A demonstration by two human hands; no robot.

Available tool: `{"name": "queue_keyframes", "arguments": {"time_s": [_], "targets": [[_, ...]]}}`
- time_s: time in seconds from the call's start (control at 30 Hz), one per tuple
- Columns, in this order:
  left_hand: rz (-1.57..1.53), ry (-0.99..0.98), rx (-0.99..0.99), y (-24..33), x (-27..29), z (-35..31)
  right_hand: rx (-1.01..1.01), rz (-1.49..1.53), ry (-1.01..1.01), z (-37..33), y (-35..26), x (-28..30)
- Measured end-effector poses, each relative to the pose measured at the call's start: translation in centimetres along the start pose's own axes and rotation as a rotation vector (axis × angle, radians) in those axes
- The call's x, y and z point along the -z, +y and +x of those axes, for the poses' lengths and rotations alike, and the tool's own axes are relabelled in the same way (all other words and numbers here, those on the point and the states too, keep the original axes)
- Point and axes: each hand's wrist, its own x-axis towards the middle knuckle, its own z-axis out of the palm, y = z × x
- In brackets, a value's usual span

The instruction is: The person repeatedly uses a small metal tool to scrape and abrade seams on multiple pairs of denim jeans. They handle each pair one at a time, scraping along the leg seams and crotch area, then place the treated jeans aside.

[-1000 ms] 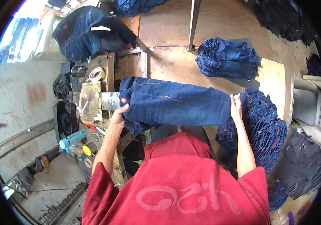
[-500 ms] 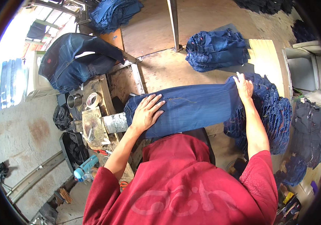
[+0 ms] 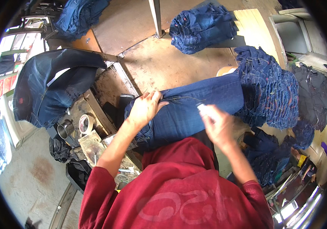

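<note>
A blue denim trouser leg [image 3: 209, 93] lies stretched across in front of me, with a loose thread on its upper face. My left hand [image 3: 145, 108] is closed on the denim towards its left end, where the cloth bunches into folds. Over the front part of the leg hangs my right hand [image 3: 219, 124], smeared by motion. A small whitish piece [image 3: 200, 108] shows at its fingertips, too blurred to name. The denim's left end is partly hidden by my left hand and forearm.
A heap of layered denim [image 3: 268, 89] lies at the right, with a denim stack [image 3: 203, 28] beyond it. Dark jeans [image 3: 62, 82] drape at the left. Nearby stand a metal cup [image 3: 65, 129] and a tape roll [image 3: 86, 124]. A post [image 3: 155, 19] rises at the back.
My right hand has left the right end of the denim and moved leftward and nearer. My left hand has gone from lying flat to clutching the cloth. The whole view has shifted.
</note>
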Motion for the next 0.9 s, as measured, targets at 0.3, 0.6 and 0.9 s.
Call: {"name": "queue_keyframes", "arguments": {"time_s": [0.3,0.6,0.9], "targets": [[-0.354,-0.143,-0.071,-3.9,0.5,2.3,0.298,-0.267,0.189,-0.3,-4.5,-11.9],[-0.286,0.080,-0.140,-4.3,-0.8,1.9,0.212,-0.377,0.252,1.5,-4.7,-14.0],[-0.319,0.016,-0.058,-4.2,-1.0,1.7,0.144,-0.282,0.231,1.4,-5.4,-13.5]]}}
